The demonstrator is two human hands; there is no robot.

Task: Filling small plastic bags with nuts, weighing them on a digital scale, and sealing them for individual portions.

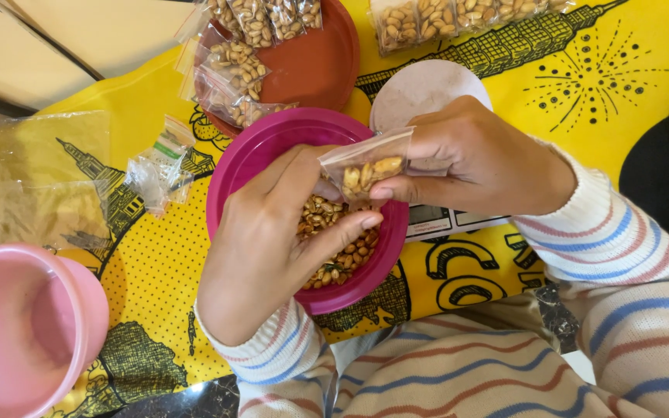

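Head view, looking down at both hands over a magenta round plastic bowl with roasted peanuts in the bottom.

Right hand: pinched shut on a small clear plastic zip bag, thumb underneath, fingers over the top edge. The bag is partly filled with peanuts, tilted, with its open end toward the left hand. It sits directly above the bowl's far-right part, between the two hands and touching both.

Left hand: hovers over the middle of the bowl, back of the hand up, fingers curled in a narrow pinch at the bag's mouth. Thumb stretches across the peanuts in the bowl. Can't tell whether it has nuts between the fingertips; they're hidden behind the bag edge.

Both sleeves are white knit with pink and blue stripes.

Around it:
- Dark red round plastic plate just behind the bowl, holding several filled small bags of peanuts on its left side.
- More filled peanut bags in a row at the top edge, right of the red plate.
- Small digital scale with a round white platform behind the right hand, mostly covered by it; its display strip shows under the wrist.
- Bundle of empty clear zip bags left of the bowl, near but not touching.
- Pink plastic tub at the lower left, well apart from the hands.
- Everything sits on a yellow printed tablecloth with black line drawings.
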